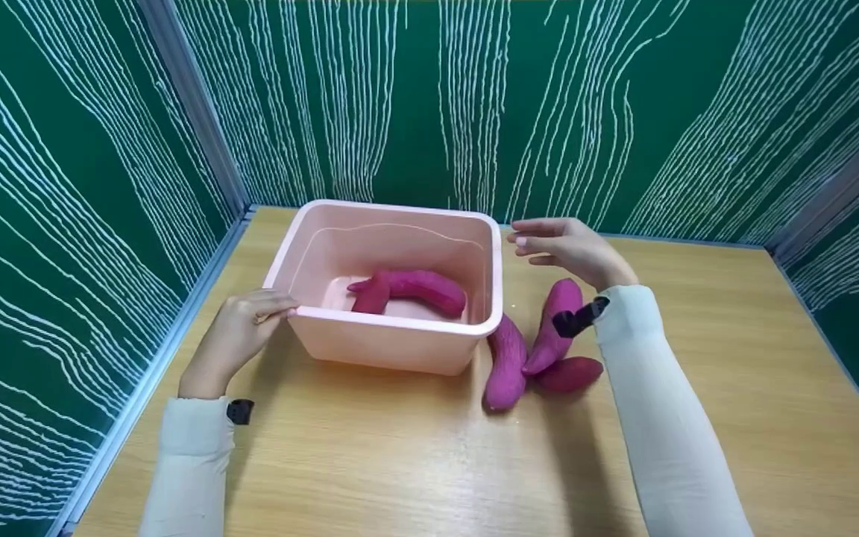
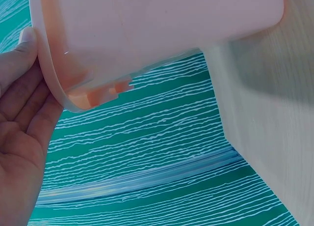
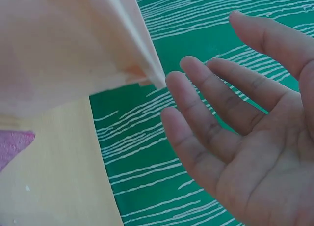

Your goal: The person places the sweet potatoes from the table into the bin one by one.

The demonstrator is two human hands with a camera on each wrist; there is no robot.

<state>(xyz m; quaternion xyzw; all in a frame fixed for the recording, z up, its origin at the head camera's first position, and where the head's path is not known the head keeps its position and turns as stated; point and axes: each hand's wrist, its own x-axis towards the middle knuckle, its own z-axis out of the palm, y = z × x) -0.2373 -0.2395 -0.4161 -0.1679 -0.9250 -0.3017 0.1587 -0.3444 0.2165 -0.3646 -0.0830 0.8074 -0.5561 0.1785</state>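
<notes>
A pink plastic bin point(image 1: 385, 343) stands on the table with two purple-red sweet potatoes point(image 1: 426, 289) inside. At its front left corner my left hand point(image 1: 239, 328) grips the rim; in the left wrist view the thumb of the left hand point(image 2: 22, 118) lies over the rim and the fingers behind. My right hand point(image 1: 567, 246) hovers just off the bin's right rim, holding nothing. The right wrist view shows its fingers point(image 3: 211, 127) spread and relaxed, palm to the camera. Below it, three more sweet potatoes point(image 1: 505, 365) lie on the table beside the bin, touching or nearly so.
The wooden table point(image 1: 735, 358) ends at green walls point(image 1: 414, 97) with wavy white lines, at the back and both sides. Grey metal posts point(image 1: 194, 112) mark the corners. Small pale specks dot the table near the sweet potatoes.
</notes>
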